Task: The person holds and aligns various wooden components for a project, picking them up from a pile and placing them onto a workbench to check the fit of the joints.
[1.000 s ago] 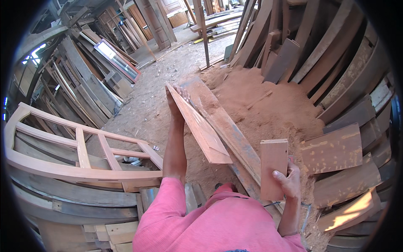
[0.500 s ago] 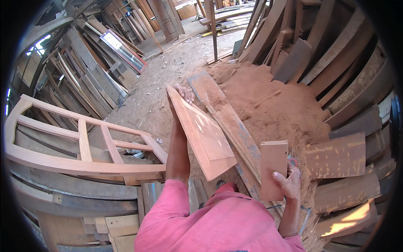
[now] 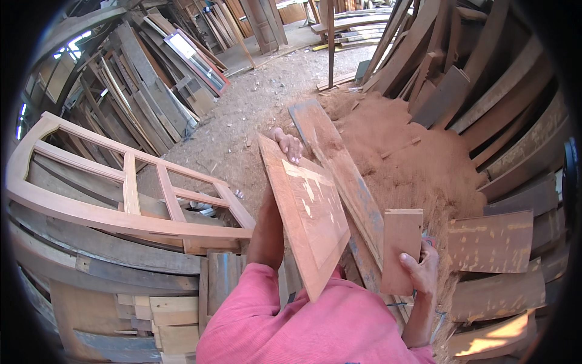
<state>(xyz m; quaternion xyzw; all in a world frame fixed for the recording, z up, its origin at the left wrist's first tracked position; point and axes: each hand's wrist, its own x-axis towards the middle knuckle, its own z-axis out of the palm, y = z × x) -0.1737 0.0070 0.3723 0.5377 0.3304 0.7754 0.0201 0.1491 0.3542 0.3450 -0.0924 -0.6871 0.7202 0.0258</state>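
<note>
My left hand (image 3: 290,147) grips the far edge of a wooden panel (image 3: 312,209), its fingers folded over the top. The panel is held tilted in front of my body, with a raised centre, bevelled borders and pale patches on its face. Behind it most of my left forearm is hidden. A smaller rectangular wooden board (image 3: 398,233) stands nearly upright in my right hand (image 3: 421,267), the thumb across its face and the fingers behind it. A long plank (image 3: 336,151) dusted with sawdust lies beyond the panel.
A pale wooden door frame (image 3: 130,185) with crossbars rests on stacked boards at the left. Reddish sawdust (image 3: 406,161) is heaped right of the plank. Loose panels (image 3: 491,242) lie at the right, and tall boards lean at the back. An upright post (image 3: 331,48) stands ahead.
The panel has come nearer my body, its face turned more toward me. My right hand keeps hold of the smaller board. The whole view has shifted slightly.
</note>
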